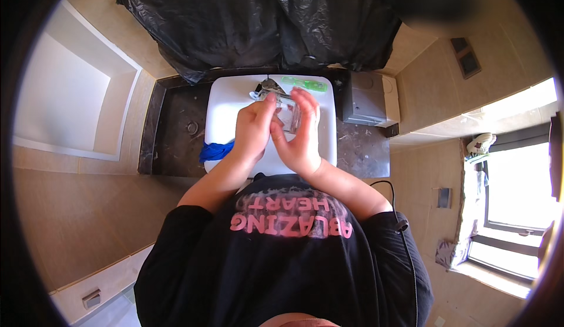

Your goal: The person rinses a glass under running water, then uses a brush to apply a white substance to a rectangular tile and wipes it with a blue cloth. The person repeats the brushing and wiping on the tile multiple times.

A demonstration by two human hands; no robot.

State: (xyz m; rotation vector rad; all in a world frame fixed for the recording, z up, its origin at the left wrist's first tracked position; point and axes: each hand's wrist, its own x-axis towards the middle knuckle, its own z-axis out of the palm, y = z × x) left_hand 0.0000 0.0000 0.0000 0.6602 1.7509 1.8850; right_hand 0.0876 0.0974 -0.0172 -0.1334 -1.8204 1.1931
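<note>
Over a white sink (225, 105), my two hands hold a small clear container (288, 117), glass or plastic, between them. My left hand (254, 128) closes on its left side, with the thumb up along it. My right hand (304, 142) cups its right side, fingers curved over the far end and thumb toward the near end. Small reddish marks show through the clear wall; I cannot make out what they are. Just beyond my hands is a dark metal faucet (270, 84), partly hidden by them.
A green patterned strip (305, 84) lies on the sink's far rim. A blue cloth (215, 152) hangs at its near left corner. Right of the sink stands a grey box (363, 99) on the dark counter (363, 146). Black plastic sheeting (247, 22) hangs behind.
</note>
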